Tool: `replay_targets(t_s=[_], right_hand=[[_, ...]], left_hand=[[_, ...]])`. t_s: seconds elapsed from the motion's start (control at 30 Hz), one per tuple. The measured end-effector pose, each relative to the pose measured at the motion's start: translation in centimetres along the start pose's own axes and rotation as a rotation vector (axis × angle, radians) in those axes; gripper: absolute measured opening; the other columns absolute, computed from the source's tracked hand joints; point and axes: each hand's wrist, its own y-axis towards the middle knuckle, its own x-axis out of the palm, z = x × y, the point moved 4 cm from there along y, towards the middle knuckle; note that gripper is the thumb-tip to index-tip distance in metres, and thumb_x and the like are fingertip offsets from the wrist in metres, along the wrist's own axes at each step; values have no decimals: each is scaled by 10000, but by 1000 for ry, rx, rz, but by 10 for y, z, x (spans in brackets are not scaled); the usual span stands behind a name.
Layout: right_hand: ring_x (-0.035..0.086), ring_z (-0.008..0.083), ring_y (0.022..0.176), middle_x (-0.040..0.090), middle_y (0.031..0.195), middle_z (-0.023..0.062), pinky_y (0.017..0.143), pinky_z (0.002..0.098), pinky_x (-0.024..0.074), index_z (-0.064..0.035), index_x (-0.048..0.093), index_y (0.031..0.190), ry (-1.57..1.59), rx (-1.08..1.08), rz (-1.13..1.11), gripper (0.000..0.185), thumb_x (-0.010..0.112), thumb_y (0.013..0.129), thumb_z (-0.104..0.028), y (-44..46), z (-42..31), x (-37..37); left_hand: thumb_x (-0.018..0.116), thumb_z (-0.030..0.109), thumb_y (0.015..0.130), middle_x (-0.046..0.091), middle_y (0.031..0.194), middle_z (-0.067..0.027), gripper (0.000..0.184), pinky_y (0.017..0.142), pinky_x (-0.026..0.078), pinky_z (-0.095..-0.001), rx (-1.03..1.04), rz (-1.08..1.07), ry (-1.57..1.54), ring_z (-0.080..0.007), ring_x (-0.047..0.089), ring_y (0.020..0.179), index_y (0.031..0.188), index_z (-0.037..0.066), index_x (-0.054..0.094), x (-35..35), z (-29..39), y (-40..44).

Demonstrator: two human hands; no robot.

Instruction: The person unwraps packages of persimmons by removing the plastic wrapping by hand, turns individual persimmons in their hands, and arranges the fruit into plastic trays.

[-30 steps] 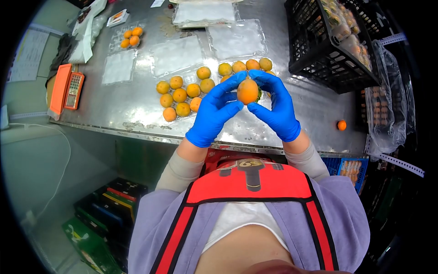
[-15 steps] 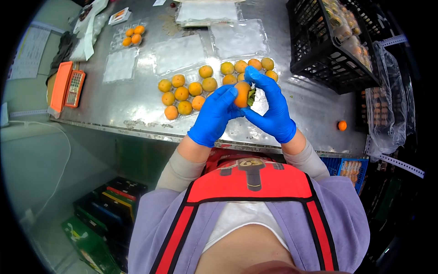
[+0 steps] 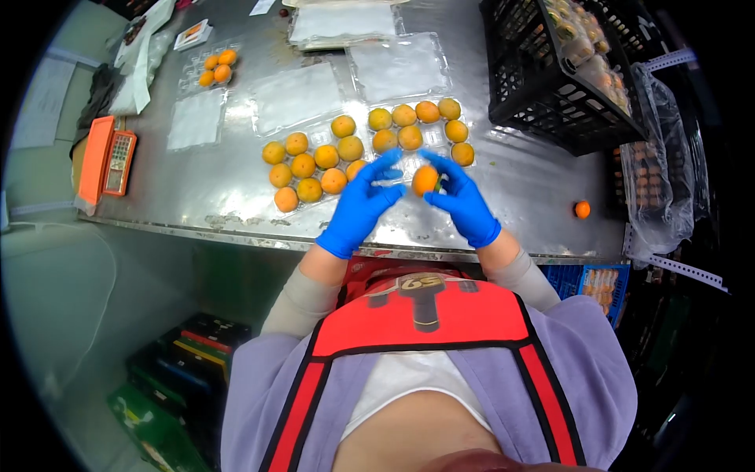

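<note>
A persimmon (image 3: 425, 180) with a green calyx rests in the fingers of my right hand (image 3: 468, 206), which wears a blue glove. Beside it, my left hand (image 3: 355, 211), also gloved in blue, is apart from the fruit, its fingers spread and holding nothing. Both hands hover over the near side of a clear plastic tray (image 3: 434, 140), where persimmons line the far row and right side. To the left lies a second clear tray (image 3: 321, 132) with rows of persimmons, partly behind my left hand.
Flat clear lids (image 3: 397, 69) lie behind the trays. A black crate (image 3: 543, 94) of packed fruit stands at the right, near a single orange fruit (image 3: 581, 209). An orange scale (image 3: 118, 161) sits at the left. The metal table's front edge (image 3: 267, 240) runs before me.
My left hand has let go of the persimmon and moved left, its fingers opening. My right hand keeps the fruit, now slightly lower. The whole view has shifted a little.
</note>
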Motion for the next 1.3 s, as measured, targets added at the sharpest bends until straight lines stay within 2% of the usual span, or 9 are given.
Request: replay_targets(t_s=[0.13,0.3,0.53,0.67,0.73,0.97,1.07,1.2,1.3], right_hand=[[502,164,1106,501,1206,66,934,323,434,-91,494,1232,12,153,16,493,655,769,-38,-26,37,4],[534,247,1036,521,1065,108,888,333,444,-98,530,1192,-618,-232,42,497,693,723,-101,-9,48,-13],[563,259,918,569,980,104,800,344,467,-111,585,1168,-830,-706,506,482,703,702,-140,66,25,-64],[587,284,825,593,893,104,729,372,476,-103,601,1067,-852,-717,539,402,712,685,-166,91,41,-68],[590,305,774,597,828,103,693,392,472,-100,591,969,-1166,-714,578,337,718,670,-188,86,36,-61],[565,325,956,611,1039,120,812,408,464,-116,607,1014,-1346,-780,424,347,696,685,-182,82,46,-73],[552,334,1030,598,1122,136,879,410,447,-112,612,1058,-1329,-784,425,374,692,696,-167,82,41,-71],[539,335,1074,592,1144,145,921,419,427,-101,612,1089,-1126,-729,458,375,685,725,-155,74,37,-60],[529,333,1092,582,1166,154,948,420,408,-90,613,1091,-1045,-652,481,358,680,746,-159,67,43,-69]], left_hand=[[636,179,858,573,1124,-66,451,822,450,-267,-264,-115,18,-118,533,990,1281,85,512,7,-40,-8],[580,238,887,575,1144,-40,437,887,426,-278,-287,-40,-9,-126,535,1029,1281,65,505,2,-45,-8],[625,165,865,611,983,-27,351,821,449,-251,-192,15,54,-101,547,903,1192,47,580,-12,-69,-6],[651,210,842,630,974,-67,384,798,470,-268,-182,2,284,-120,563,867,1187,54,589,-11,-86,-11],[646,211,847,636,987,-65,382,806,470,-275,-171,-14,280,-122,565,866,1192,58,590,-15,-90,-14],[655,146,840,626,995,-51,370,787,475,-257,128,242,294,-119,578,892,1194,65,585,-57,-54,-3],[685,195,788,593,1066,-118,444,839,474,-350,387,412,721,-247,587,967,1200,77,570,-84,-36,21],[695,302,746,580,1071,-130,508,852,460,-405,359,522,1007,-304,560,987,1191,91,571,-94,-16,66],[672,445,708,556,1090,-111,523,837,458,-424,-5,506,1541,-304,529,1024,1119,128,605,-89,-19,105]])
